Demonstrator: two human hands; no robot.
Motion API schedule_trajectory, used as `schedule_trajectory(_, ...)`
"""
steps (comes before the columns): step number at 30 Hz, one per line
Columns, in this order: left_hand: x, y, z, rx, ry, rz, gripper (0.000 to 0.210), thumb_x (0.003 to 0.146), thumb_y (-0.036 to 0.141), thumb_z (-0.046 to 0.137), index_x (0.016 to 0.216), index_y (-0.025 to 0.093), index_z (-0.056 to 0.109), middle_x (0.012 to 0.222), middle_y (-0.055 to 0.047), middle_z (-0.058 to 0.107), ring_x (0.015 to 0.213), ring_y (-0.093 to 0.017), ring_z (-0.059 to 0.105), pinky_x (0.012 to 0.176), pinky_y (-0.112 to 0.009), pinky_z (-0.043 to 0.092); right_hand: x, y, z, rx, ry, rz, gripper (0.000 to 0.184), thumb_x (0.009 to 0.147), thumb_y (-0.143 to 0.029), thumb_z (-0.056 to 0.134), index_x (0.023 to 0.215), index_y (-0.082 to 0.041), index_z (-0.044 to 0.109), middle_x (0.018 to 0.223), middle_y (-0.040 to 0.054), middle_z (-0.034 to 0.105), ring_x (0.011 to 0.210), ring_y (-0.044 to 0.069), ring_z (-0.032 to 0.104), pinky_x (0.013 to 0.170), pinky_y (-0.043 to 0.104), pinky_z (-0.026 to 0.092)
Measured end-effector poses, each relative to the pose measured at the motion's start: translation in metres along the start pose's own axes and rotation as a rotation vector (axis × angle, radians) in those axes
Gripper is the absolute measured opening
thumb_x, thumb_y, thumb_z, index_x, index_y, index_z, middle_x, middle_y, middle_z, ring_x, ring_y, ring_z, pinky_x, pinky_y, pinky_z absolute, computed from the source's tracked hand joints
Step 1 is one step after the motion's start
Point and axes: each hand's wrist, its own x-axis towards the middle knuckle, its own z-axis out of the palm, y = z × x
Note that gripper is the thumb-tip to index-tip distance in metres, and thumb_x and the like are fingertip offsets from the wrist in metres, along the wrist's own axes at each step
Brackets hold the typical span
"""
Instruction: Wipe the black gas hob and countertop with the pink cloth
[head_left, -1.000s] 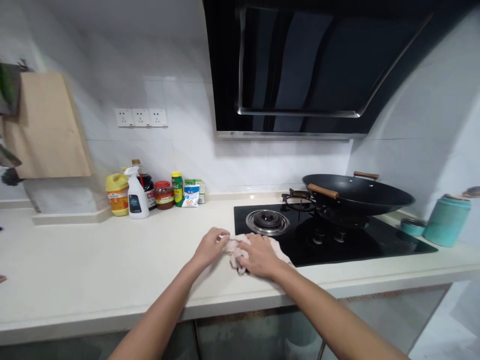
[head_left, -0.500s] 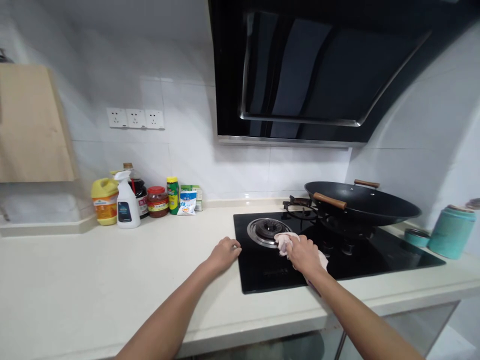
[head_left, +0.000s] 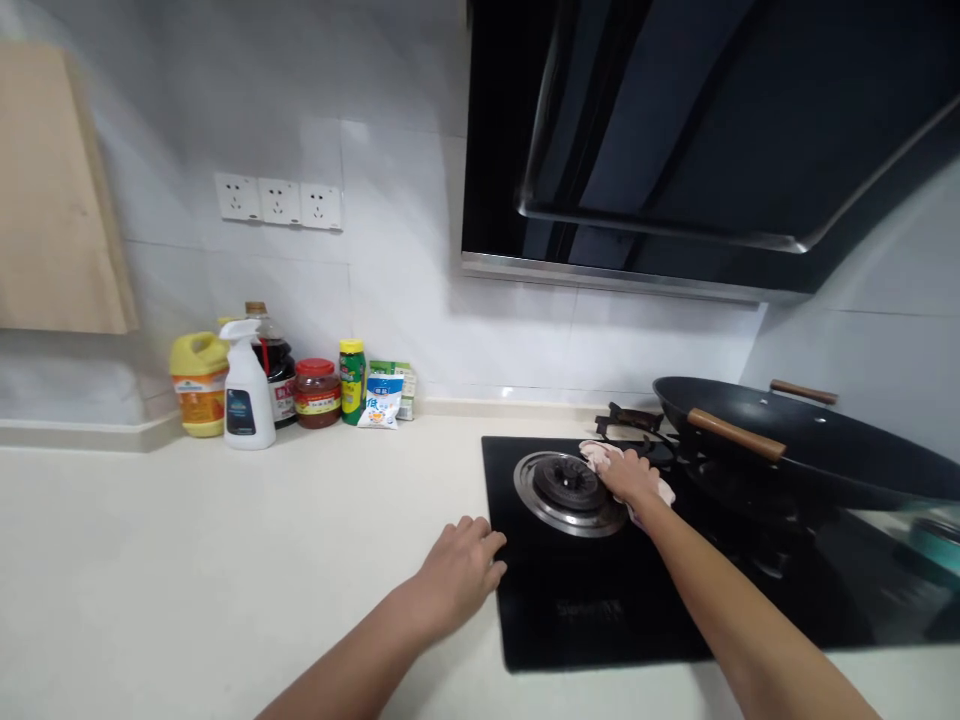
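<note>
A pale pink cloth (head_left: 598, 452) is bunched under my right hand (head_left: 630, 476), whose fingers close over it. Cloth and hand press on the black glass gas stove (head_left: 570, 620), just right of the round left burner (head_left: 568, 482) with its steel ring. My left hand (head_left: 463, 565) rests at the stove's left edge, over the counter, fingers loosely bent with the thumb apart and nothing visible in them. A black wok (head_left: 810, 440) with wooden handles sits over the right burner, to the right of the cloth.
Along the back wall stand a yellow jug (head_left: 199, 385), white spray bottle (head_left: 248, 390), dark sauce bottle (head_left: 277, 370), red-lidded jar (head_left: 317, 395), green shaker (head_left: 352, 382) and small packet (head_left: 382, 402). A black range hood (head_left: 637, 130) hangs above. A teal container (head_left: 936, 543) is partly visible at right.
My right hand has slid the cloth from the burner's front right toward its back right. My left hand stays near the stove's left edge. The view has moved closer and tilted.
</note>
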Motion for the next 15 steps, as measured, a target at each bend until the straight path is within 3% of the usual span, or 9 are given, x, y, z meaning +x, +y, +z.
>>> schedule_trajectory(4,0.001,-0.001,0.002,0.065,0.003,0.022,0.032,0.101,0.028,0.041,0.12,0.021,0.065,0.109,-0.011,0.065,0.103,-0.027,0.058,0.091,-0.045,0.046,0.045,-0.019,0.008,-0.02,-0.105,-0.098,0.062,0.094,-0.059,0.03,0.144,-0.028,0.051,0.145,0.0147,0.047,0.127,0.039,0.046,0.101,0.051,0.033)
schedule_trajectory(8,0.006,-0.001,0.004,0.127,0.011,0.051,0.029,0.101,0.026,0.041,0.116,0.022,0.065,0.103,-0.01,0.066,0.097,-0.025,0.059,0.086,-0.042,0.048,0.078,-0.056,0.014,-0.057,-0.161,-0.195,0.061,0.094,-0.059,0.034,0.147,-0.032,0.047,0.146,0.0131,0.045,0.131,0.039,0.043,0.104,0.052,0.03)
schedule_trajectory(15,0.014,-0.004,0.003,0.193,-0.032,0.048,0.026,0.097,0.017,0.043,0.112,0.021,0.063,0.101,-0.009,0.067,0.091,-0.024,0.061,0.079,-0.039,0.048,0.089,-0.148,0.021,-0.091,-0.241,-0.434,0.056,0.096,-0.055,0.035,0.15,-0.039,0.041,0.145,0.0104,0.046,0.132,0.034,0.043,0.105,0.05,0.031)
